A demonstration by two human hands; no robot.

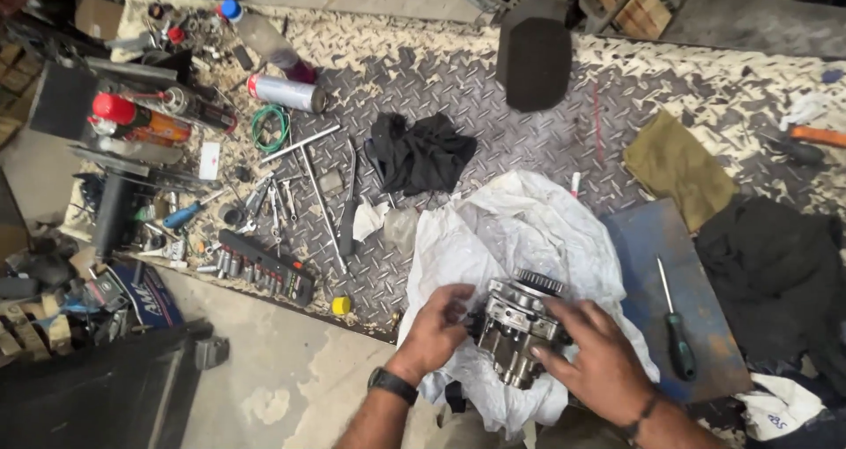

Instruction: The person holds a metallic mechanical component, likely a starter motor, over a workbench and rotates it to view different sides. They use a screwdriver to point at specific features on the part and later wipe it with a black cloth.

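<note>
Both hands, left hand (pixel 438 324) and right hand (pixel 592 354), are gripping the pump (pixel 514 326) on the white cloth (pixel 520 229), grip pressed around its body; screwdriver (pixel 677 326) lying untouched right of the pump, so disassembly is looking barely begun.

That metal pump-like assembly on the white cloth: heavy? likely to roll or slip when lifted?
Metal assembly looks solid cast metal, so probably heavy for its size. Its blocky, irregular body seems unlikely to roll, despite the round geared end. Left hand and right hand both grip it, hinting it needs two-handed support.

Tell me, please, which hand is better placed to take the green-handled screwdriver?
The right hand, probably. The green-handled screwdriver lies on the blue plate just beside it, while the left hand is beyond the metal pump.
</note>
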